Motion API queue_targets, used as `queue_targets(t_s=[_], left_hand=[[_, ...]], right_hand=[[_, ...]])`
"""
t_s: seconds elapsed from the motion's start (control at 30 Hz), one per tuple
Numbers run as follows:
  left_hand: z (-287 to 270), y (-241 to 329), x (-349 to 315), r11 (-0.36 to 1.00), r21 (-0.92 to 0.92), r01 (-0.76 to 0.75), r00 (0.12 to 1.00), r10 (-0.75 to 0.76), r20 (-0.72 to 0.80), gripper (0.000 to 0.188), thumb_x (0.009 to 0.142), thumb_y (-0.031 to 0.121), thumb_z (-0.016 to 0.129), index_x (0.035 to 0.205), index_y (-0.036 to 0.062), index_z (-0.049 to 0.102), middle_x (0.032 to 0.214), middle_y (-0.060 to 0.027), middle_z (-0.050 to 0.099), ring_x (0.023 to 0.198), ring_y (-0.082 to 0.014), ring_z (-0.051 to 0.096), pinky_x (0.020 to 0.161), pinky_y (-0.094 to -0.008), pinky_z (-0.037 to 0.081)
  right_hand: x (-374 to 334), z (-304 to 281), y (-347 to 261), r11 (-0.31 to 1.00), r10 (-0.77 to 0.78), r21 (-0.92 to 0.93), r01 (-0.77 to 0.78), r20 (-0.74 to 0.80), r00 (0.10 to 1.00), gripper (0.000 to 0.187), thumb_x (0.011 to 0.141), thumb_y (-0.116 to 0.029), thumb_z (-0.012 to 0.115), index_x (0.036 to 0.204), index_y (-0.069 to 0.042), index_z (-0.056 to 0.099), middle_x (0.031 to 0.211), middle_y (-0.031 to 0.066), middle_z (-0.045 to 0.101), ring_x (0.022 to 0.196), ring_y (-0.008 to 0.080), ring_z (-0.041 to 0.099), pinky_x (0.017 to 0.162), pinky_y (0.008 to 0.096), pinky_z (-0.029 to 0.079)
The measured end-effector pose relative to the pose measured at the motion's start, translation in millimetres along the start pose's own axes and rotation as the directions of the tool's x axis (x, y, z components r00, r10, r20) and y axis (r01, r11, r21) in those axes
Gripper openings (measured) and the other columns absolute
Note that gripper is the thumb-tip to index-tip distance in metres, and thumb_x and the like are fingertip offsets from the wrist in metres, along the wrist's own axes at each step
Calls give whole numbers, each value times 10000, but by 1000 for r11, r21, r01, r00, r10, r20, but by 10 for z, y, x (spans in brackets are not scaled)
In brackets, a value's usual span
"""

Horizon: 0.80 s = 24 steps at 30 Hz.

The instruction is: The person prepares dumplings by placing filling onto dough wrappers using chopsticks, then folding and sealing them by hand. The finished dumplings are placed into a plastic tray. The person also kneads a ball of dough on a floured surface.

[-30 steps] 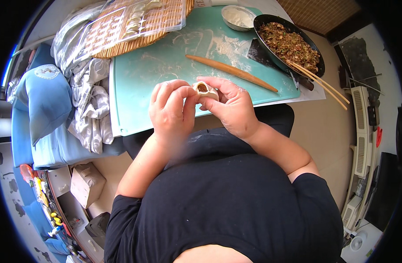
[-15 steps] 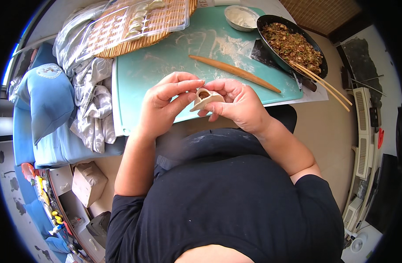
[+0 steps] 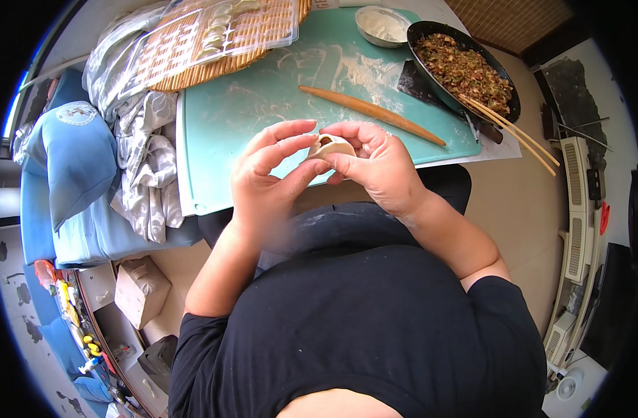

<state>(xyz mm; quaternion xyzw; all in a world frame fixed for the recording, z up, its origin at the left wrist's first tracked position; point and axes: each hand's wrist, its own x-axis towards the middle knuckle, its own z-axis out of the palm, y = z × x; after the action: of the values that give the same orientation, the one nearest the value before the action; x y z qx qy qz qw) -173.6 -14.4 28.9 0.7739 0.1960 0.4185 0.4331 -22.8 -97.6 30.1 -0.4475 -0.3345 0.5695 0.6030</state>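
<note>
a pale dumpling (image 3: 331,145) is pinched between both hands above the near edge of the desk (image 3: 263,111), held up where its open seam faces the person. the left hand (image 3: 267,182) and right hand (image 3: 378,164) curl inward, fingers (image 3: 291,143) grasping the wrapper's rim; beyond the fingers lie a wooden rolling pin (image 3: 371,113) and a dark bowl of filling (image 3: 465,70).

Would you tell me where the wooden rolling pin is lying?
The rolling pin lies diagonally on the green mat, just beyond both hands, near the filling pan.
</note>
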Motion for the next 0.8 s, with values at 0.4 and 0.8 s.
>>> queue_targets(t_s=[0.4, 0.8], left_hand=[[52, -51, -13, 942, 305, -139, 990, 141, 15, 217, 705, -15, 686, 907, 36, 626, 1024, -92, 601, 954, -238, 567, 822, -335, 457], [6, -33, 12, 972, 178, -156, 988, 152, 34, 257, 682, 17, 720, 934, 34, 672, 1124, -143, 600, 1063, -252, 557, 880, -347, 423]], right_hand=[[-30, 13, 65, 1000, -18, -20, 18, -4, 1000, 322, 852, -14, 580, 1162, 10, 493, 1028, 84, 607, 893, 145, 617, 729, 243, 499], [-66, -25, 16, 999, -43, -15, 43, 42, 998, 354, 848, 2, 570, 1191, 18, 481, 1096, 87, 575, 927, 133, 601, 756, 247, 502]])
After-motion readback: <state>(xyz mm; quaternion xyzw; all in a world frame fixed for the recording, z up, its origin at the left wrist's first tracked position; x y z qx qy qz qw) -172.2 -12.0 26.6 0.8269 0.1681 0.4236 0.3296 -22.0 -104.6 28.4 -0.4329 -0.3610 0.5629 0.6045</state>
